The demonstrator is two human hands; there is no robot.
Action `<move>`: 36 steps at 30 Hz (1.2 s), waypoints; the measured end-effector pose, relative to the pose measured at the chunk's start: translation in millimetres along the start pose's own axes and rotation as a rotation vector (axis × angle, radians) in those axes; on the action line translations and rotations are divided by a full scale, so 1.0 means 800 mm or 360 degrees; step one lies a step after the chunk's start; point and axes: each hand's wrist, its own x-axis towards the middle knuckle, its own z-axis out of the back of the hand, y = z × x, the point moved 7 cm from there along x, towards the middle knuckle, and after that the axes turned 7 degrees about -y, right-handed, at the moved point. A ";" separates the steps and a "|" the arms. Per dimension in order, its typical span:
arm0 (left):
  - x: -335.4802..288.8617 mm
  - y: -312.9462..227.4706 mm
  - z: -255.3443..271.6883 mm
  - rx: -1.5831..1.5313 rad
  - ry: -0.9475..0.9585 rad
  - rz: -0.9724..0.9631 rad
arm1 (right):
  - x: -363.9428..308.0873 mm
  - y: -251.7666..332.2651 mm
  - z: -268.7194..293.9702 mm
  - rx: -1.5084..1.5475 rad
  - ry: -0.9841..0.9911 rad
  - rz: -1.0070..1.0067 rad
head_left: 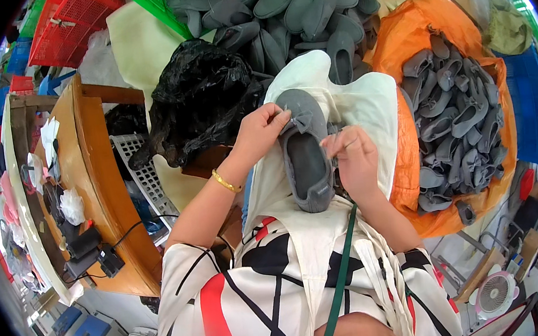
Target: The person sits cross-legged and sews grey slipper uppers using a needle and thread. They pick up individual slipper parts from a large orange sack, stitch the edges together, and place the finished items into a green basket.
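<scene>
A grey slip-on shoe (308, 164) with a small bow (304, 122) on its upper lies on the white apron (367, 113) over my lap, toe pointing away from me. My left hand (260, 132) comes in from the left, a gold bracelet on its wrist, and pinches the shoe's upper beside the bow. To the right of the shoe opening is my right hand (352, 158), its thumb and fingers drawn together close to the shoe's edge. Whatever it may hold is too small to make out.
Beyond my lap lies a heap of grey shoes (305, 9). An orange sack (405, 174) on the right holds many grey shoes with bows. A black plastic bag (200, 97) sits at the left, beside a wooden table (107, 203). A pink-white fan (496, 294) stands at lower right.
</scene>
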 end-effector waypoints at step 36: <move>-0.002 -0.019 -0.009 0.0082 -0.0061 0.0102 | 0.024 -0.068 0.006 -0.0864 0.0377 -0.0799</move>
